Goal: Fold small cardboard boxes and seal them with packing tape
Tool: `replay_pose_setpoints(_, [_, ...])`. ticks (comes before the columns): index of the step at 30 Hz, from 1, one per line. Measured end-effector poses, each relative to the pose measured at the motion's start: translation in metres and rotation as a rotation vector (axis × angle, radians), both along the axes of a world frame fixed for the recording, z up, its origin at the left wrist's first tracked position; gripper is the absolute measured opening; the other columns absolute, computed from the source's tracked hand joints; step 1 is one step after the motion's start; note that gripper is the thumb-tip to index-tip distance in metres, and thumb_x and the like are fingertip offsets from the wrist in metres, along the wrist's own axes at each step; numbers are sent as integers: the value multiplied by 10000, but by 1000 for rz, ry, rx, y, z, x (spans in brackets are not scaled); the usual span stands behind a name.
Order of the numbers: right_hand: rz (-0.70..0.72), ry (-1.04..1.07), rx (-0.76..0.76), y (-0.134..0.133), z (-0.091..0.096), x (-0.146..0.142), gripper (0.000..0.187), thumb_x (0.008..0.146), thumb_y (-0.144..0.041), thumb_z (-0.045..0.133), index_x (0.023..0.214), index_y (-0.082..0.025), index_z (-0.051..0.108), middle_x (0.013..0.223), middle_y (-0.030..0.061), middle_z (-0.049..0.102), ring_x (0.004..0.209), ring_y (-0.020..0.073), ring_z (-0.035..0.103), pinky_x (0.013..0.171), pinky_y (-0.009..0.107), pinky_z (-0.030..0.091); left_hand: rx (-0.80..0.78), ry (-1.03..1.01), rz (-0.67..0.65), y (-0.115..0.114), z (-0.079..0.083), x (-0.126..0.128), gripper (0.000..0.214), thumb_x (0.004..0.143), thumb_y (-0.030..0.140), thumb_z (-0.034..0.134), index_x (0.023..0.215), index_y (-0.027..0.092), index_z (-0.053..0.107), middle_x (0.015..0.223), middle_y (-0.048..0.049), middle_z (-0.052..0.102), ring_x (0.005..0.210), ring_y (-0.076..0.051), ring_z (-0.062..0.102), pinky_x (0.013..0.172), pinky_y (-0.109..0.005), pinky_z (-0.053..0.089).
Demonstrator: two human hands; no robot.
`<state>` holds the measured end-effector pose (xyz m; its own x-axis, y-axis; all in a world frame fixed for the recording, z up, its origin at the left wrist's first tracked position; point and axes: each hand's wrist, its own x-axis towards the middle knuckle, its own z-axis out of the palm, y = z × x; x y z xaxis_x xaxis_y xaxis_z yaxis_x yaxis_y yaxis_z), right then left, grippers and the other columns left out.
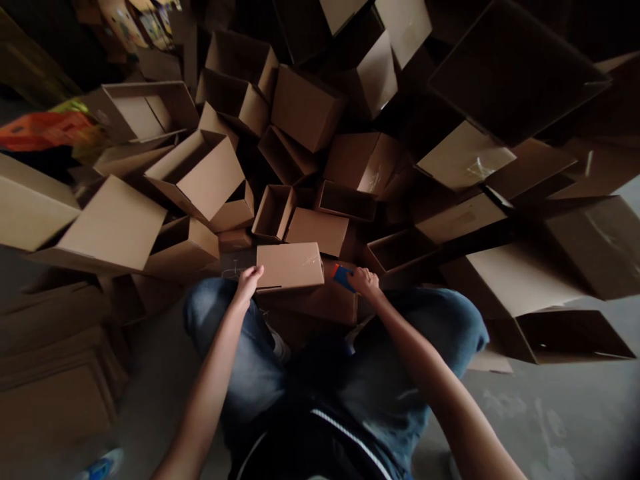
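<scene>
Cardboard box at your left hand
Your left hand grips the box's left end; your right hand, wrapped around a blue-and-orange tool, sits just beyond its right end.

Around you spreads a smooth grey floor, marked with pale patches at your right. Ahead, background cartons recede into near-black shadow; flat cardboard is stacked at your left, below bright orange material. Your light is dim and uneven.
</scene>
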<state>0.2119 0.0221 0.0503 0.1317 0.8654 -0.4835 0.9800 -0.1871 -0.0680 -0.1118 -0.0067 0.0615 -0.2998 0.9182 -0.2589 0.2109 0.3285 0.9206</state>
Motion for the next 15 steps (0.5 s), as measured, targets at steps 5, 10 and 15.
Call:
replay_pose_setpoints(5, [-125,72,120,6,23,10,467,1012,-336,352,1219,-110,705,1221,196,711,1144,271,675,904,295,478,9,-105,-17,-1,-7,2,624,481,745,777,676,178,602,664,22,546,738,-161,506,725,-270,376])
replay_pose_setpoints(10, [-412,277,376,13,37,25,517,998,-465,350,1152,-155,734,1095,182,738,1010,293,680,850,332,472,-64,-131,-81,0,-13,6,631,470,743,793,674,168,632,671,-3,616,760,-194,565,717,-287,420])
replay_pose_setpoints(15, [-577,653,575,18,42,40,558,909,-641,386,665,-188,603,560,6,509,577,163,483,551,261,342,-79,-80,-81,1,-15,8,516,605,674,765,666,188,603,625,14,597,729,-199,584,670,-285,434])
